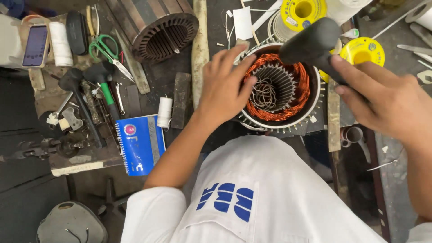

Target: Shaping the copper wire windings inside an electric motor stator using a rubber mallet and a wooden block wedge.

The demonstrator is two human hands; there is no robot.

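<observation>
Left hand (223, 87) spread open on stator (279, 87) at 9 o'clock; right hand (387, 103) grips mallet (310, 42). Stator likely heavy, rigid; copper windings fragile, so hold by rim.

The left hand (223, 87) covers the stator's (279, 87) left rim. The mallet (310, 42) head is blurred and hides the upper right windings. The top edge crops the yellow spool (302, 11).
</observation>
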